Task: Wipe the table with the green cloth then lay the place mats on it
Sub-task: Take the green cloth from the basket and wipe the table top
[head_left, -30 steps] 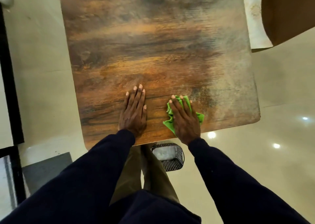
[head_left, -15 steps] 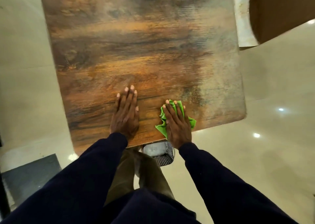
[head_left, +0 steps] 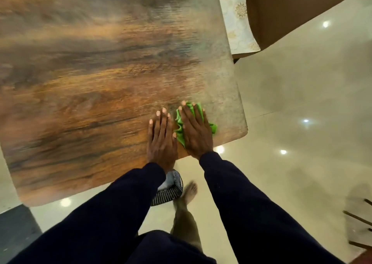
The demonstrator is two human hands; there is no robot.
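Observation:
The wooden table [head_left: 96, 86] with dark brown grain fills the upper left of the head view. My right hand [head_left: 195, 131] lies flat with straight fingers on the crumpled green cloth [head_left: 179, 127] and presses it onto the table near the front right corner. Green folds stick out on both sides of that hand. My left hand [head_left: 161, 138] rests flat on the bare wood just left of the cloth, close to the front edge. A pale place mat [head_left: 236, 20] with a gold flower pattern lies beyond the table's right edge.
A brown chair seat [head_left: 291, 8] stands at the upper right, next to the place mat. A black striped basket [head_left: 170, 191] sits on the glossy floor under the table's front edge, beside my bare foot [head_left: 188, 193]. Dark wooden legs [head_left: 360, 219] show at the far right.
Both hands have slid to the right along the front edge toward the table's right corner, with the cloth under my right hand. I have stepped right, and the two hands are closer together.

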